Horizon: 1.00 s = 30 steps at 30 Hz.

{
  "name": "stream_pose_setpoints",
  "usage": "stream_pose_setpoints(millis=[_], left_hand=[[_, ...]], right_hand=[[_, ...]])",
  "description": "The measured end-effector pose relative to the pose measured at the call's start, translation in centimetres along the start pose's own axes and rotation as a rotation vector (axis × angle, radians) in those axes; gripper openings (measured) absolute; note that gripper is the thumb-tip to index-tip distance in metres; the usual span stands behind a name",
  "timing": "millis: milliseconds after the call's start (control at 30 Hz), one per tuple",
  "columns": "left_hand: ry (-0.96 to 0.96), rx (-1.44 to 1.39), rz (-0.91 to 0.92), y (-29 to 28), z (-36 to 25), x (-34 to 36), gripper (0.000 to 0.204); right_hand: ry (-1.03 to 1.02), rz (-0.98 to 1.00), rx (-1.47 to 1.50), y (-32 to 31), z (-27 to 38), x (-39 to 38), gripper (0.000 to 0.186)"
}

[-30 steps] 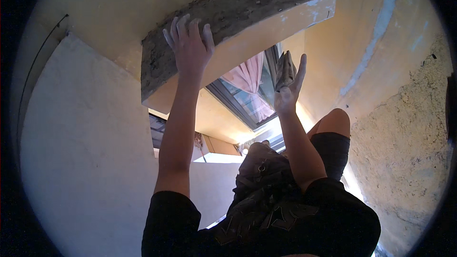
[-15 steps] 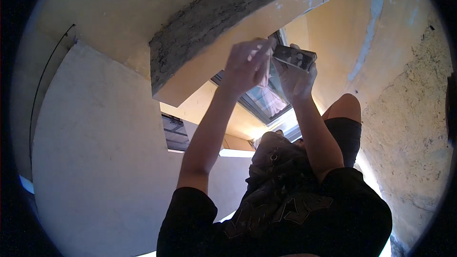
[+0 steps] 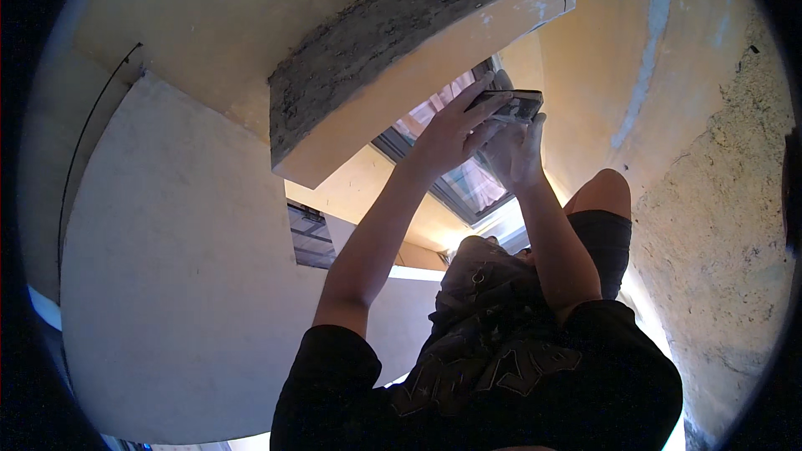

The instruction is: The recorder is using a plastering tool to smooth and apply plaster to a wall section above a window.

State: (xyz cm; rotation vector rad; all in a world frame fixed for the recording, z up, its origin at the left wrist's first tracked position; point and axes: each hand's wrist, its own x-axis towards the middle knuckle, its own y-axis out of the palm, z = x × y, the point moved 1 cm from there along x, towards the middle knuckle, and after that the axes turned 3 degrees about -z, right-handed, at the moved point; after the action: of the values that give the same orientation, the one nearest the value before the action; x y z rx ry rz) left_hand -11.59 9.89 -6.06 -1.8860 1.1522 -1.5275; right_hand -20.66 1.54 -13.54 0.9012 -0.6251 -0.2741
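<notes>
A dark, flat mobile phone (image 3: 525,106) with a glossy face is held up at arm's length, ahead of my body. My right hand (image 3: 516,150) is closed around it from below, with pale dust on the skin. From the left, my left hand (image 3: 455,129) reaches over the phone's left end. Its fingers are stretched out and apart, and the upper ones lie across the phone. What the phone's screen shows is too small to make out.
A yellowish ledge (image 3: 418,75) with dirt on its top juts out just beyond my hands. Behind them is a window (image 3: 476,184) with a pinkish curtain. A large pale panel (image 3: 184,267) fills the left; a rough, patchy wall (image 3: 710,225) curves along the right.
My left hand, blurred before, has come right onto the phone, its fingers now stretched over one end. The phone has tilted and shifted slightly left in my right hand.
</notes>
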Motion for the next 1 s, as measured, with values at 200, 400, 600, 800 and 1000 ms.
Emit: stream_pose_setpoints(millis=[200,400,600,800,1000], left_hand=[[-0.06,-0.11,0.011,1.1,-0.8,-0.6,0.058],[0.016,0.105,-0.027,1.2,-1.0,-1.1,0.059],[0.013,0.149,0.03,0.6,-1.5,-1.0,0.059],[-0.031,0.223,0.004,0.2,-2.5,-0.6,0.057],[0.002,0.31,0.14,-1.1,-2.1,-0.6,0.053]], right_hand=[[-0.003,-0.061,0.006,2.9,0.6,-0.4,0.102],[-0.044,-0.111,0.005,2.8,0.2,-0.4,0.087],[0.02,-0.032,0.093,2.0,0.5,-0.7,0.079],[0.106,-0.169,0.157,3.8,1.3,-1.2,0.083],[0.142,-0.078,0.28,3.0,1.3,-1.1,0.085]])
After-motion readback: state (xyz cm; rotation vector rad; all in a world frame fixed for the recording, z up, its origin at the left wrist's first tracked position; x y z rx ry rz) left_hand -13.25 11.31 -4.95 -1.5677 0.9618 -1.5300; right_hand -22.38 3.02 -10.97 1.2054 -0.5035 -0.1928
